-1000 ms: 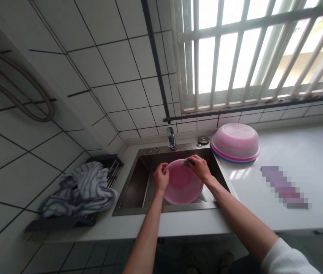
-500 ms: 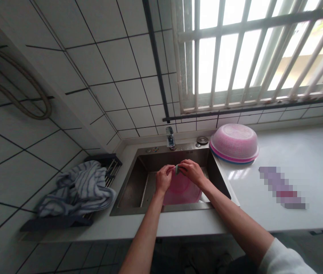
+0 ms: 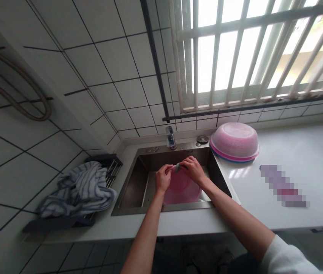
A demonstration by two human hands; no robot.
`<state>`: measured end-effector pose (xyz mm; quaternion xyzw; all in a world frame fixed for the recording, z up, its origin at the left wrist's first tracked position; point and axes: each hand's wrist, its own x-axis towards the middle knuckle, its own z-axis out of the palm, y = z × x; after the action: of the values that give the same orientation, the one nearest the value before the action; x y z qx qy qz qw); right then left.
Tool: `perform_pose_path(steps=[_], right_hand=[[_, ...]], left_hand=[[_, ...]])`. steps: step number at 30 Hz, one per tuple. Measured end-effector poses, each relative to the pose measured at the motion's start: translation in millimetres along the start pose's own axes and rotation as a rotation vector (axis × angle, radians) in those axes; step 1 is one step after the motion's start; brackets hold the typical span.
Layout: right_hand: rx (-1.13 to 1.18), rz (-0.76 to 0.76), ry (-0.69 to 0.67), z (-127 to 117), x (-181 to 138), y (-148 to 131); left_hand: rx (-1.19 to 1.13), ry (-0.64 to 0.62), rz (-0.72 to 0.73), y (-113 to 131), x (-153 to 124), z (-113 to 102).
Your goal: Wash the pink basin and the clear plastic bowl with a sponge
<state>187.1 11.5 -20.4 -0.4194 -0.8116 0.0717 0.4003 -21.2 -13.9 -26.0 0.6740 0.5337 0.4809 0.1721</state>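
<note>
the left hand grips the rim of a round pink plastic basin, its fingers and thumb pinched narrow over the edge. the right hand, fingers bent and drawn close together, presses a small pale-green pad against that same rim, just beside the left hand; it may be sponge or cloth, being too small here to tell. the basin sits inside a rectangular stainless-steel sink, tilted a little toward the person, below a shiny chrome tap. to the right of the sink, on the glossy white countertop, a pink perforated plastic colander lies upside down. to the left, a grey-and-white striped cloth is heaped on a dark-ended metal rack.
</note>
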Motion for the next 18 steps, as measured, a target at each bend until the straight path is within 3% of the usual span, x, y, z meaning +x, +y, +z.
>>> perform_pose_path(steps=[4, 10, 15, 18], right_hand=[[-0.031, 0.078, 0.035, -3, -2, 8], [-0.046, -0.053, -0.033, 6, -3, -3], [-0.05, 0.089, 0.053, -4, -2, 6], [-0.041, 0.079, 0.043, -7, -4, 8]], left_hand=[[0.032, 0.067, -0.028, 0, 1, -1], [0.017, -0.096, 0.046, 4, -1, 5], [0.027, 0.073, -0.026, -1, 2, -3], [0.015, 0.036, -0.008, -1, 3, 0]])
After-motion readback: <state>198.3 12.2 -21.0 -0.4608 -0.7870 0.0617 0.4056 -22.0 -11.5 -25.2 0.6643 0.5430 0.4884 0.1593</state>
